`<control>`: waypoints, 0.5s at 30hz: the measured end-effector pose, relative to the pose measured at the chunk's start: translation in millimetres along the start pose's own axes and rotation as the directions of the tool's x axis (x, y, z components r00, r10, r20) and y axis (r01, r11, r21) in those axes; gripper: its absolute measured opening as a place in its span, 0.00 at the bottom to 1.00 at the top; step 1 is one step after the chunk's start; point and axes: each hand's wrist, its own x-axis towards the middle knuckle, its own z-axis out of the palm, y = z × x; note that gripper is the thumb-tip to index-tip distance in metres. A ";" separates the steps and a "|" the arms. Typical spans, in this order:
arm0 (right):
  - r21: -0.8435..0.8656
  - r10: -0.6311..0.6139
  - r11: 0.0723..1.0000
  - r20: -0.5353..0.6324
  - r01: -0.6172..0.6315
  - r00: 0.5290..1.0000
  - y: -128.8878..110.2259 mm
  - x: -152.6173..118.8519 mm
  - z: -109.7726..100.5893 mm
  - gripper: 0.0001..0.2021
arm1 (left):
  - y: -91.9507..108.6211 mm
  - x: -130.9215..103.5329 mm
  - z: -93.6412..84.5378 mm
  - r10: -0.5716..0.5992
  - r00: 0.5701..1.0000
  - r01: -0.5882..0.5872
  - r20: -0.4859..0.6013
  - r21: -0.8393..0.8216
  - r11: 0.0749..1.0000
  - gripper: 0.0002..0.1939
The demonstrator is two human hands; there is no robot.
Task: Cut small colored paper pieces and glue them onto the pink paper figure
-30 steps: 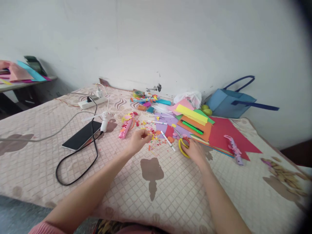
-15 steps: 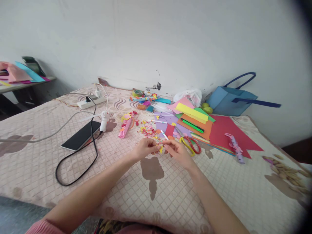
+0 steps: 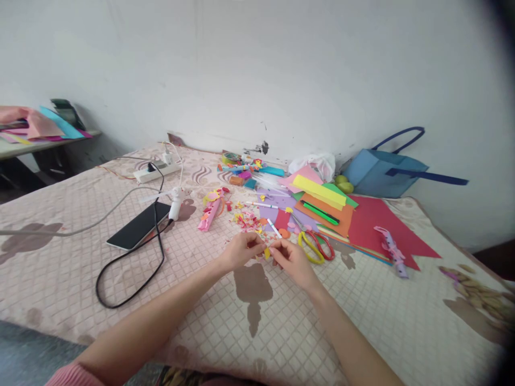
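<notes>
Now, left hand (image 3: pixel 242 251) and right hand (image 3: pixel 293 262) both have a small yellow piece (image 3: pixel 267 253) pinched at the fingertips, low over the quilted cover (image 3: pixel 301 327); paper scraps (image 3: pixel 246 221) lie just beyond, scissors (image 3: pixel 303 228) near the right hand.

A small yellow scrap (image 3: pixel 267 253) was held at the fingertips of the left hand (image 3: pixel 242 250) and right hand (image 3: pixel 293 261).
Bright and plain, the piece showed only in part in the gap between the two hands, its visible end pointing downward; fingers hid its upper edge, and its full outline was too small to make out.
</notes>
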 end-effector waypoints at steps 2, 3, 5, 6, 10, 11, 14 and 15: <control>0.003 0.009 1.000 0.017 -0.009 1.000 1.2 0.2 1.1 0.09 | 1.1 -1.1 -0.1 0.006 1.000 -0.007 0.016 0.026 1.000 0.12; 0.002 0.010 1.000 0.017 -0.010 1.000 1.5 0.2 1.4 0.10 | 1.0 -1.6 0.4 0.004 1.000 -0.004 0.021 0.019 1.000 0.12; 0.000 0.007 1.000 0.000 -0.007 1.000 1.5 -0.1 1.8 0.10 | 0.2 -2.1 2.4 -0.020 1.000 0.020 0.024 -0.035 0.999 0.13; 0.001 0.004 1.000 -0.014 -0.004 1.000 1.3 -0.3 2.0 0.11 | -0.5 -2.0 3.8 -0.039 0.999 0.040 0.021 -0.071 0.997 0.13; -0.023 -0.035 0.999 -0.086 0.034 0.996 -0.1 -1.5 4.2 0.10 | -2.4 -0.8 8.1 -0.084 0.996 0.085 0.012 -0.214 0.973 0.15; -0.044 -0.052 0.998 -0.106 0.048 0.993 -0.5 -1.7 5.0 0.10 | -2.5 -0.5 8.6 -0.089 0.996 0.090 0.014 -0.240 0.967 0.16; -0.106 -0.097 0.991 -0.142 0.082 0.985 -1.5 -2.3 7.0 0.10 | -2.5 0.2 8.5 -0.111 0.993 0.115 0.030 -0.285 0.952 0.19; -0.112 -0.098 0.990 -0.143 0.083 0.985 -1.5 -2.3 7.3 0.10 | -2.2 0.3 8.2 -0.119 0.992 0.125 0.039 -0.297 0.947 0.19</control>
